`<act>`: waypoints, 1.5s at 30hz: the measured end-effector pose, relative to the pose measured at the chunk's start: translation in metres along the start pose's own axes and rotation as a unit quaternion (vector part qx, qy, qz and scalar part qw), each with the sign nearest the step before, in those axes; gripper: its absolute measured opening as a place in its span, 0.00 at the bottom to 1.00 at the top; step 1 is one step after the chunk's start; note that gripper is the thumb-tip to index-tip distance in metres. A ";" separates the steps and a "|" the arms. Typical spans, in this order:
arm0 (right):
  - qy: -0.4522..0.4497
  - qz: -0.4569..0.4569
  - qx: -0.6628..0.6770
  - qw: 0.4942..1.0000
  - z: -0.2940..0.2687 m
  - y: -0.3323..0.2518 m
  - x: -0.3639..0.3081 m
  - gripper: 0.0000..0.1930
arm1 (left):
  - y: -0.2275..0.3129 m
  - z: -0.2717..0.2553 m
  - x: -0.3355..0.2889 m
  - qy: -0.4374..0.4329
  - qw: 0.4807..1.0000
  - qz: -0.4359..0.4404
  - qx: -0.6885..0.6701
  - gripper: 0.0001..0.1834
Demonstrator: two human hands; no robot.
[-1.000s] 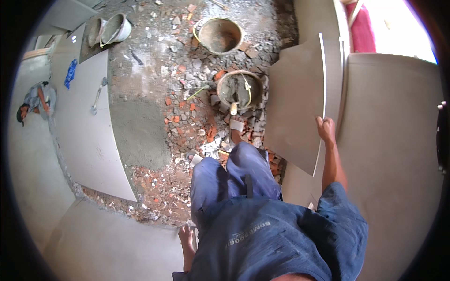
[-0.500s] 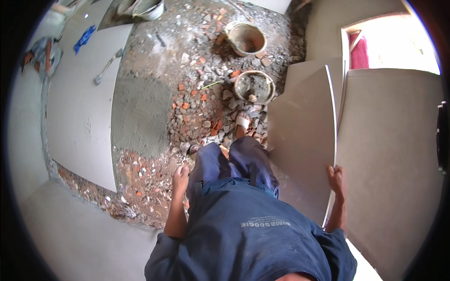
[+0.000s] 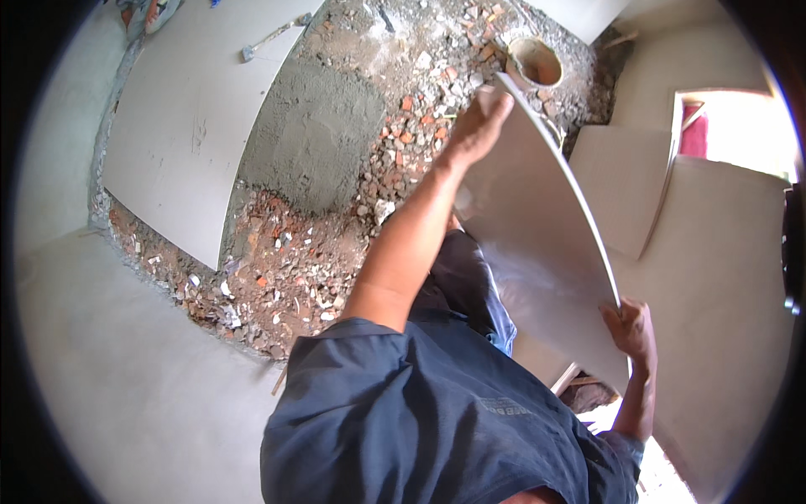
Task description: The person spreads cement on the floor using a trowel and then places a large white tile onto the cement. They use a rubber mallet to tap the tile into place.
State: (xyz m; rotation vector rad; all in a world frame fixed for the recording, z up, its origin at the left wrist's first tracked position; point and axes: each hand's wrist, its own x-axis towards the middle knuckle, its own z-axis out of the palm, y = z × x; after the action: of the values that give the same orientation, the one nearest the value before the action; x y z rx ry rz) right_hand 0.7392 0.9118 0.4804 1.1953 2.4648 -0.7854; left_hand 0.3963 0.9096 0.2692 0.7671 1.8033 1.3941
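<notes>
A large, thin grey tile [image 3: 537, 227] stands on edge in front of me, its long pale upper edge running from far to near. My left hand [image 3: 484, 126] reaches forward and is closed on the far corner of that edge. Nearer to me, my right hand [image 3: 631, 332] grips the same edge, thumb on the side facing me. The tile's lower edge is hidden behind my leg and the tile itself. To the left lies a patch of spread wet grey mortar [image 3: 311, 139], bordering a laid tile [image 3: 180, 126].
A mallet-like tool [image 3: 273, 38] lies on the laid tile. Broken brick and rubble [image 3: 277, 269] cover the ground. A bucket [image 3: 534, 63] stands beyond the held tile, which hides most of another. More tiles [image 3: 621, 181] lean at the right wall. A person [image 3: 151, 13] is at far left.
My left hand has come up from beside my leg and taken hold of the tile's far corner. The tile has swung away from the tiles leaning behind it. My view has turned right.
</notes>
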 end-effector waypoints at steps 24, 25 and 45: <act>-0.015 -0.092 -0.063 0.994 0.208 0.080 0.069 0.10 | -0.199 -0.091 -0.209 0.155 0.982 0.033 -0.106 0.40; -0.008 -0.090 -0.051 0.995 0.212 0.082 0.066 0.10 | -0.200 -0.090 -0.216 0.146 0.985 0.032 -0.082 0.39; 0.025 -0.033 0.025 0.999 0.217 0.084 0.082 0.13 | -0.179 -0.132 -0.278 -0.032 0.995 -0.073 0.059 0.43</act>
State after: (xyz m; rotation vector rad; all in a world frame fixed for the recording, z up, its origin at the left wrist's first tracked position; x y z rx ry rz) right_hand 0.7599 0.8791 0.2367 1.1701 2.5510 -0.8482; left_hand 0.4392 0.5719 0.1663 0.7168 1.8666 1.1650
